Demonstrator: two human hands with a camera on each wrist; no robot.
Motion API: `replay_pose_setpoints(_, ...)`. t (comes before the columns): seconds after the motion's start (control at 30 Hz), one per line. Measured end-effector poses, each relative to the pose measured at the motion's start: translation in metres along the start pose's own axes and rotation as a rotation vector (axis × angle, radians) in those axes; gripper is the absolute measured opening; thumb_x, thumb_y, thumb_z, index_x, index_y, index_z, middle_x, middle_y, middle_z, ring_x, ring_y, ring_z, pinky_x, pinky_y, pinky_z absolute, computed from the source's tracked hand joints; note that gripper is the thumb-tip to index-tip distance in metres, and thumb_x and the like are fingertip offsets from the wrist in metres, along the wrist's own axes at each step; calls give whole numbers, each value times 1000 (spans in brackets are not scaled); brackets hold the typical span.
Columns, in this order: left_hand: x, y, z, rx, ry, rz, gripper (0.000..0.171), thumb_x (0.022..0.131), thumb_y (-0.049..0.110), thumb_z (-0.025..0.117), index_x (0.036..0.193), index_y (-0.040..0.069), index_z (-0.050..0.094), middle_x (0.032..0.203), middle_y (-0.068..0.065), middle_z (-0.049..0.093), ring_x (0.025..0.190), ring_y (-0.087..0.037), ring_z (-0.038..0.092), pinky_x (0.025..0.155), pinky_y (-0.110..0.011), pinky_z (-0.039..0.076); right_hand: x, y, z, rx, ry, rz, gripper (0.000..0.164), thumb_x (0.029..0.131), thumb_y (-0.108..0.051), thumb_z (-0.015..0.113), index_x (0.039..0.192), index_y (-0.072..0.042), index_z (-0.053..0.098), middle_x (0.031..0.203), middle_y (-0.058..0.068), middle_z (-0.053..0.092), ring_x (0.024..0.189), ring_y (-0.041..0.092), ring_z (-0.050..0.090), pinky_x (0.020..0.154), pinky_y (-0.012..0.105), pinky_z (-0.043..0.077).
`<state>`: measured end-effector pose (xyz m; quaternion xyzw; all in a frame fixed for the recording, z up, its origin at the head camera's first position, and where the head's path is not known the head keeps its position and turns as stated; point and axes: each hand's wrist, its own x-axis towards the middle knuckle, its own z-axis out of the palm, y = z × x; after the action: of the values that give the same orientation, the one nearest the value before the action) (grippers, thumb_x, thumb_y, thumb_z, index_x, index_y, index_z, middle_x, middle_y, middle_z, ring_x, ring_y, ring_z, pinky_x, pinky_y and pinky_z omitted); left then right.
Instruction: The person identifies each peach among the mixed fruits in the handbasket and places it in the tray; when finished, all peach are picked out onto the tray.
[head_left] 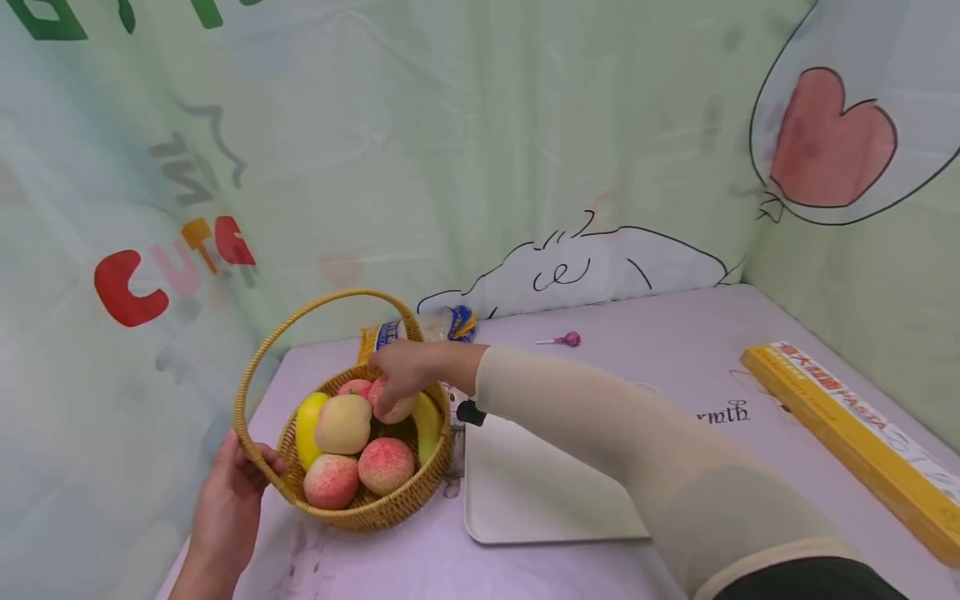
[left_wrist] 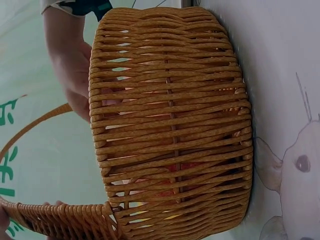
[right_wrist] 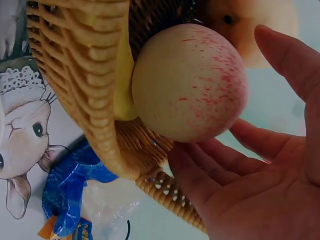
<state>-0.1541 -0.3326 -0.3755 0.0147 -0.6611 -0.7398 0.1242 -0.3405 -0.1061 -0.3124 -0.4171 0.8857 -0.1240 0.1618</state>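
Right hand [head_left: 401, 375] is in over the far side of the basket [head_left: 382, 515], at a peach [head_left: 393, 408]. Right wrist view: fingers [right_wrist: 192, 175] spread wide, tips at the peach's lower edge, thumb well apart from it — not gripped. The peach sits between thumb and fingers, within the basket rim, just beside the banana [head_left: 427, 427].

Left hand [head_left: 228, 500] holds the basket's handle [head_left: 251, 367] low on the near left, fingers curled round it. Basket stands on the worktop [head_left: 420, 567], handle arching up over its left and far sides. Also inside: a yellow fruit [head_left: 306, 429] at left and more peaches, two of them at the near side.

Around it: white tray [head_left: 547, 492] just right, partly under the right sleeve [head_left: 592, 417]; blue-and-yellow bag [head_left: 462, 323] behind; lollipop [head_left: 572, 339] farther back — pasta box [head_left: 847, 442] far right.
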Motion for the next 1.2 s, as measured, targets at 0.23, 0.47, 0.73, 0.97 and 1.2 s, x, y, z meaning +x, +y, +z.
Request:
replay_pose_setpoints(0.23, 0, -4, 9, 9, -3, 5, 54, 113, 48, 27, 92, 16, 65, 86, 5, 65, 84, -12, 62, 90, -25, 41, 7, 5, 6, -86, -55, 47, 57, 88, -37, 80, 134, -9, 63, 119, 3, 69, 104, 16, 58, 95, 28, 50)
replay_pose_setpoints(0.47, 2, -6, 14, 42, -6, -1, 55, 113, 48, 25, 92, 16, 63, 85, 4, 65, 85, -13, 61, 90, -27, 40, 8, 10, 7, -83, -87, 68, 36, 86, -35, 81, 108, -11, 66, 97, 1, 63, 90, 15, 56, 81, 26, 50)
replay_pose_setpoints(0.73, 2, -5, 14, 49, -15, 7, 56, 113, 49, 25, 91, 16, 64, 84, 5, 65, 84, -12, 62, 90, -26, 41, 3, 13, 4, -76, -66, 67, 33, 86, -38, 81, 98, -11, 66, 88, 0, 59, 83, 15, 55, 70, 23, 47)
replay_pose_setpoints(0.97, 4, -3, 10, 33, 1, -24, 56, 112, 51, 26, 91, 16, 64, 85, 6, 65, 84, -11, 62, 91, -24, 41, -3, 18, 0, 13, -21, 46, 34, 86, -41, 82, 100, -13, 68, 87, -2, 59, 80, 12, 54, 67, 23, 46)
replay_pose_setpoints(1.2, 2, -3, 0, -23, -15, 1, 54, 113, 47, 27, 92, 17, 66, 86, 5, 66, 85, -11, 62, 91, -24, 41, -18, 19, -3, 138, 28, -22, 47, 87, -41, 83, 120, -11, 69, 99, -3, 65, 89, 12, 58, 74, 23, 50)
